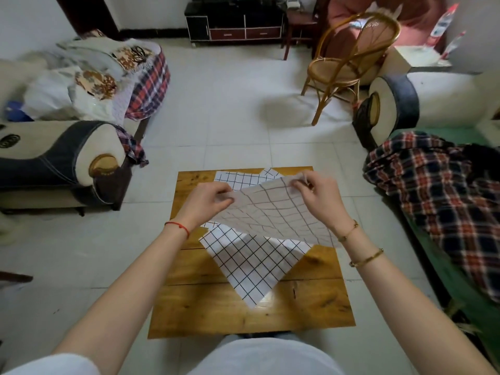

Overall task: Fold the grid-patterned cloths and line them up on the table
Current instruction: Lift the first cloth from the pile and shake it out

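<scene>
Nearest the camera, the person's pale-clothed lap (259, 355) sits just behind the near edge of the wooden table (189, 307), with both bare forearms reaching forward over it. Left hand (207, 198), marked by a red string bracelet (178, 227) at the wrist, pinches one upper corner of a grid-patterned cloth (273, 212); its fingers are curled together onto the fabric. Right hand (318, 192), above two gold bangles (359, 246), pinches the opposite upper corner between thumb and fingertips, likewise clamped on the cloth. Held this way, the cloth hangs raised above the table's middle, stretched between the two grips so that its top edge runs taut; this probably serves to square the sheet before a fold is made. Its pattern appears faint, which suggests the reverse side faces the viewer.

A second grid cloth (254, 263) lies flat and unfolded on the table beneath, turned diagonally, one corner pointing toward the near edge. A third grid cloth (243, 178) lies at the far edge, partly hidden behind the raised one; whether it is folded cannot be told.

No finished row of folded cloths is visible, so the task appears to be at an early stage.

Beyond the table stand a rattan chair (349, 63), a sofa arm (81, 158) to the left, and a plaid blanket (438, 196) to the right.
</scene>
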Tool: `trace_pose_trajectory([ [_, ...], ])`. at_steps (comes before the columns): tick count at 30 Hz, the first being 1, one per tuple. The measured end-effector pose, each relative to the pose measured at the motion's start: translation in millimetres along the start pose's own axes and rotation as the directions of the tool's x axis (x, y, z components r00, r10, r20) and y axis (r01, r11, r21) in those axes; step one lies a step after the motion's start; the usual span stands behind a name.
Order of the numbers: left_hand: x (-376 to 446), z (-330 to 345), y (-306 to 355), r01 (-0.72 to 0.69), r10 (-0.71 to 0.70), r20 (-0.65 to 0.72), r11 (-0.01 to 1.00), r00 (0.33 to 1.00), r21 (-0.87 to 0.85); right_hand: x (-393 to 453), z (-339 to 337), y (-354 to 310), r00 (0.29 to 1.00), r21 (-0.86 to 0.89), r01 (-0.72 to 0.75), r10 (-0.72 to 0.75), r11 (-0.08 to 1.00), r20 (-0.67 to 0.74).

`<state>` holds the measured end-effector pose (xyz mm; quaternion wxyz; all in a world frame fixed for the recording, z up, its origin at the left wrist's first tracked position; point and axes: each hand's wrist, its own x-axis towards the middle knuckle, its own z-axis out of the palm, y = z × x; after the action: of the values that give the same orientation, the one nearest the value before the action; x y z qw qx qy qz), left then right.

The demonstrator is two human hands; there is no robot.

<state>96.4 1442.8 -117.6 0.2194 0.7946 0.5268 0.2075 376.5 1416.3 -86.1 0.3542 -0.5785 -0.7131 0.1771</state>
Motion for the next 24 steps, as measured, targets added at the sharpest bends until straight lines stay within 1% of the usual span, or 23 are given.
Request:
trace_pose_trajectory([
  [3, -8.8, -10.8, -3.9, 0.041, -0.04, -0.032, 0.999, 0.999, 0.029, 5.4, -16.4, -3.6, 0.999, 0.022, -0.018, 0.019, 1.0, -0.027],
  [7, -18.4, -26.1, -2.4, 0.048, -0.044, -0.086, 0.998, 0.995, 0.044, 7.3, -32.5, -4.0, 0.996, 0.035, -0.052, 0.054, 0.998, -0.065],
  [13, -27.6, -55.7, 0.0, 0.062, -0.049, -0.142, 0.994, 0.989, 0.085, 6.9, -50.9, 7.1, 0.975, -0.001, -0.158, 0.156, 0.987, -0.158],
  [17, -30.2, -73.4, 5.7, 0.033, -0.019, -0.19, 0.997, 0.982, 0.071, 2.2, -64.3, 8.1, 0.978, -0.098, -0.126, 0.107, 0.987, -0.182],
  [20, -30.7, -82.4, 10.1, 0.004, 0.014, -0.219, 0.996, 0.976, 0.085, -1.3, -71.7, 5.6, 0.985, -0.187, -0.087, 0.056, 0.978, -0.165],
  [24, -35.1, -90.0, 19.1, -0.051, 0.064, -0.273, 0.997, 0.96, 0.054, -6.6, -77.8, 4.1, 0.989, -0.231, -0.068, 0.034, 0.971, -0.146],
])
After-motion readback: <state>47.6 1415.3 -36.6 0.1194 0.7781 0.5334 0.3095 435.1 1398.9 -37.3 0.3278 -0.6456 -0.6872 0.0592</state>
